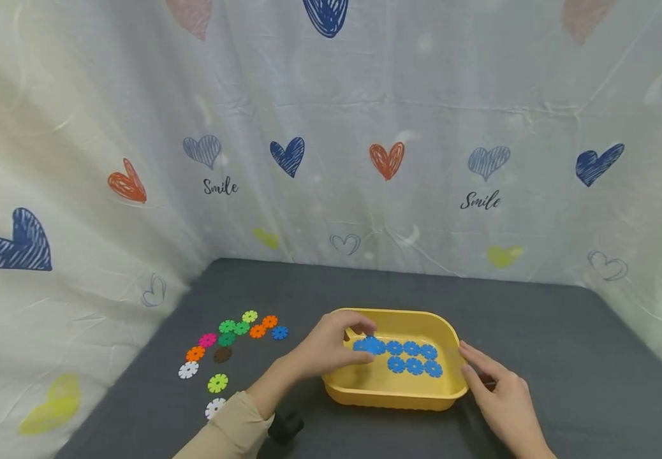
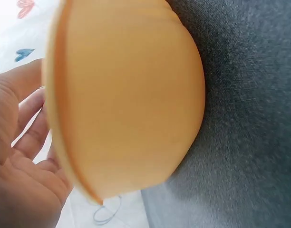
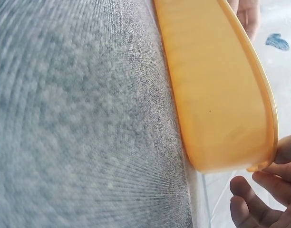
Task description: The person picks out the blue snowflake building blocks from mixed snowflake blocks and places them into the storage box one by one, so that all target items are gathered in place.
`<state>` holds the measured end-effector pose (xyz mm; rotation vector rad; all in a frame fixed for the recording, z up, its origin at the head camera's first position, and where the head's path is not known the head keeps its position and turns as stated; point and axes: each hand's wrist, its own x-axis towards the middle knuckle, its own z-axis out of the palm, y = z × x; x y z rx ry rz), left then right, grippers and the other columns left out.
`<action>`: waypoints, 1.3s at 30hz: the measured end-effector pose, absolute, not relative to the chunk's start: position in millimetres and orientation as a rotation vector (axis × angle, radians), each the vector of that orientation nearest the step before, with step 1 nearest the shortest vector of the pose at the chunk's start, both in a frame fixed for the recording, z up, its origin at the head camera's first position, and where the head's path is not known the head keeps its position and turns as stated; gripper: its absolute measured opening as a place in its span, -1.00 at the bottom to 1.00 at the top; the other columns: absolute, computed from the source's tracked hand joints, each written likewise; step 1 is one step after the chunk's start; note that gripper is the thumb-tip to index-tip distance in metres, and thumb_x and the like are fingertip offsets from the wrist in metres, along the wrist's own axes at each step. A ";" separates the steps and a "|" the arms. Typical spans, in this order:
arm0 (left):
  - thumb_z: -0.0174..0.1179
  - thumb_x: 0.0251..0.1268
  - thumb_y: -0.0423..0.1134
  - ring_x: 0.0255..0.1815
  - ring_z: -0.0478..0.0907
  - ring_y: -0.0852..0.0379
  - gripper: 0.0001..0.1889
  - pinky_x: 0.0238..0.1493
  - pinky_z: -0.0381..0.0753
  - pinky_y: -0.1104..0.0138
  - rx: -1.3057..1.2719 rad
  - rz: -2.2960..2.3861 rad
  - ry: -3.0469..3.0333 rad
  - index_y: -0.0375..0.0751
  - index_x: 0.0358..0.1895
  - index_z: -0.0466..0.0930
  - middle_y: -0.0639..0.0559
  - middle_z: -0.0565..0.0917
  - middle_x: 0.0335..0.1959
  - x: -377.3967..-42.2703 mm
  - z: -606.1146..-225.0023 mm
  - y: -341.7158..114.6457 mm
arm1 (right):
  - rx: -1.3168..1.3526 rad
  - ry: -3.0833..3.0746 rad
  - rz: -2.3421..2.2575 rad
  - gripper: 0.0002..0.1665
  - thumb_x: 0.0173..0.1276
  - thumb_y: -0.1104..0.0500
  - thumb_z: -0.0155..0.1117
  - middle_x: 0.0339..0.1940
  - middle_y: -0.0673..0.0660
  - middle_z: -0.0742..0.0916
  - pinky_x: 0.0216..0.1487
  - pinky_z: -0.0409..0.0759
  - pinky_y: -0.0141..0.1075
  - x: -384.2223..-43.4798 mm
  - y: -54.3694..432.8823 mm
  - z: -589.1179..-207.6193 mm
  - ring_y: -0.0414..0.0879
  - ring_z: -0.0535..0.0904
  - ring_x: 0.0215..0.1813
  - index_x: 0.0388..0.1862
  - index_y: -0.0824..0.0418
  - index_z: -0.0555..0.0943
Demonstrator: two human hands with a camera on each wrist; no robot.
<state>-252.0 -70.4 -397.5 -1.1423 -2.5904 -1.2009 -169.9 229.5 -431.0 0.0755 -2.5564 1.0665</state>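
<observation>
A yellow plastic basin [image 1: 388, 400] stands on the dark table, with several flat blue notched discs [image 1: 414, 366] lying on its floor, some overlapping at its left end. My left hand [image 1: 331, 344] reaches over the basin's left rim, thumb and fingers spread apart around the overlapping blue discs. In the left wrist view the basin's wall [image 2: 126, 99] hides the fingertips. At the basin's right end, my right hand [image 1: 503, 392] holds the rim with thumb and fingers. The right wrist view shows those fingers [image 3: 286, 152] at the rim's corner.
Left of the basin, loose notched discs are scattered on the table: green [image 1: 226, 339], orange [image 1: 196, 354], pink [image 1: 207, 340], brown [image 1: 222, 354], white [image 1: 189, 370], yellow-green [image 1: 217, 383] and blue [image 1: 280, 333]. A heart-printed curtain [image 1: 331, 217] hangs behind the table [image 1: 566, 357].
</observation>
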 end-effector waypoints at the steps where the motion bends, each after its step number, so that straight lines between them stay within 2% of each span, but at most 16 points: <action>1: 0.49 0.10 -0.24 -0.04 0.54 0.14 -0.61 -0.09 0.56 0.21 -1.151 -1.197 -2.611 -0.03 0.04 0.66 0.15 0.67 -0.07 -254.2 -398.3 -68.4 | 0.083 -2.552 1.065 -0.57 0.46 0.08 0.26 0.24 0.05 0.61 -0.31 0.58 -0.38 -170.4 228.8 -430.8 -0.28 0.60 -0.28 0.26 0.14 0.61; 5: 0.51 0.07 -0.23 -0.03 0.56 0.13 -0.61 -0.02 0.55 0.26 -1.181 -1.181 -2.683 -0.12 0.01 0.67 0.14 0.69 -0.12 -262.7 -404.6 -59.6 | 0.085 -2.560 1.076 -0.57 0.46 0.07 0.26 0.25 0.05 0.61 -0.31 0.58 -0.37 -171.7 227.3 -430.2 -0.27 0.60 -0.28 0.27 0.13 0.61; 8: 0.52 0.06 -0.22 -0.04 0.58 0.16 -0.60 0.01 0.55 0.32 -1.209 -1.140 -2.727 -0.18 0.00 0.67 0.20 0.69 -0.14 -267.3 -408.9 -52.0 | 0.067 -2.586 1.067 -0.55 0.48 0.04 0.23 0.27 0.07 0.59 -0.29 0.59 -0.38 -171.0 229.0 -429.7 -0.18 0.64 -0.20 0.29 0.12 0.59; 13: 0.54 0.02 -0.23 -0.10 0.60 0.25 -0.63 -0.07 0.53 0.44 -1.193 -1.016 -2.789 -0.17 -0.06 0.70 0.25 0.68 -0.21 -270.0 -410.3 -43.6 | 0.062 -2.593 1.047 -0.55 0.48 0.05 0.23 0.28 0.08 0.58 -0.28 0.60 -0.39 -170.4 231.9 -430.5 -0.02 0.66 -0.05 0.29 0.13 0.59; 17: 0.55 -0.01 -0.28 -0.15 0.61 0.29 -0.65 -0.09 0.54 0.46 -1.142 -0.988 -2.841 -0.17 -0.11 0.71 0.24 0.69 -0.26 -270.9 -410.3 -42.6 | 0.074 -2.601 1.053 -0.55 0.49 0.04 0.22 0.29 0.08 0.58 -0.27 0.60 -0.39 -171.3 231.2 -431.4 0.02 0.64 0.01 0.30 0.12 0.58; 22: 0.56 -0.02 -0.29 -0.17 0.62 0.32 -0.66 -0.09 0.54 0.47 -1.129 -0.946 -2.877 -0.16 -0.12 0.72 0.24 0.70 -0.26 -272.2 -412.1 -41.6 | 0.061 -2.602 1.035 -0.54 0.48 0.03 0.23 0.28 0.10 0.58 -0.28 0.59 -0.39 -170.3 230.5 -431.9 -0.02 0.65 -0.04 0.29 0.12 0.59; 28: 0.56 -0.04 -0.31 -0.17 0.62 0.35 -0.67 -0.12 0.53 0.49 -1.123 -0.864 -2.906 -0.13 -0.13 0.74 0.25 0.71 -0.26 -272.3 -413.0 -37.6 | 0.046 -2.597 1.010 -0.55 0.48 0.02 0.23 0.27 0.07 0.60 -0.27 0.59 -0.40 -170.4 230.6 -430.6 -0.19 0.64 -0.10 0.28 0.09 0.60; 36: 0.56 -0.05 -0.35 -0.17 0.63 0.34 -0.68 -0.19 0.53 0.51 -1.126 -0.815 -2.919 -0.11 -0.16 0.74 0.21 0.72 -0.24 -270.8 -413.1 -35.6 | 0.052 -2.592 0.995 -0.56 0.48 0.01 0.23 0.26 0.06 0.60 -0.27 0.59 -0.41 -170.7 230.0 -430.2 -0.17 0.63 -0.04 0.27 0.09 0.61; 39: 0.56 -0.05 -0.35 -0.17 0.63 0.34 -0.68 -0.19 0.53 0.52 -1.134 -0.816 -2.917 -0.11 -0.16 0.74 0.20 0.73 -0.24 -271.6 -413.8 -35.3 | 0.041 -2.611 1.016 -0.54 0.48 0.01 0.22 0.28 0.09 0.59 -0.26 0.59 -0.40 -170.3 229.8 -429.6 -0.06 0.64 0.00 0.29 0.10 0.59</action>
